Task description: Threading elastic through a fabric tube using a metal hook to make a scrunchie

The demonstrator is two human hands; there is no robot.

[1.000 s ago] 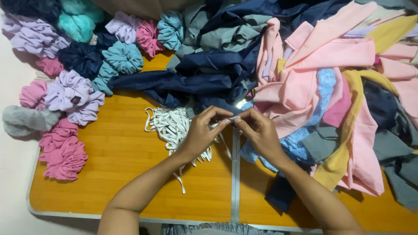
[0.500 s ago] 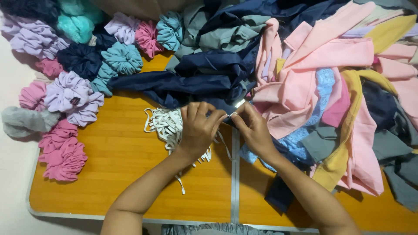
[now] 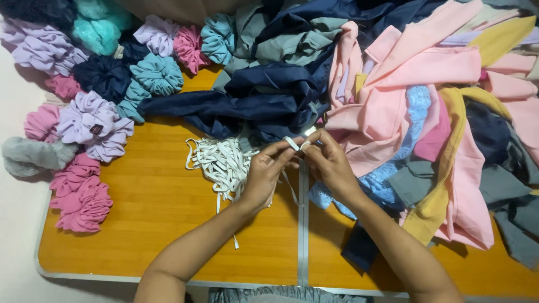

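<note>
My left hand (image 3: 265, 174) and my right hand (image 3: 328, 161) meet over the middle of the wooden table (image 3: 151, 224). Between their fingertips they pinch a short white elastic strip (image 3: 293, 143), bent into a small loop. Its loose end hangs down below my left hand. Just left of my left hand lies a heap of white elastic strips (image 3: 222, 163). Behind the hands is a crumpled navy cloth (image 3: 264, 104).
Several finished scrunchies in lilac (image 3: 92, 120), pink (image 3: 81, 196), teal (image 3: 157, 73) and grey (image 3: 28, 157) line the left and back left. A large pile of pink, yellow, blue and grey fabric pieces (image 3: 426, 112) covers the right half. The table's metal front edge (image 3: 168, 278) is near me.
Both hands have stayed together at the same spot, working the elastic strip between the fingertips; the strip now shows as a small loop above the fingers.
</note>
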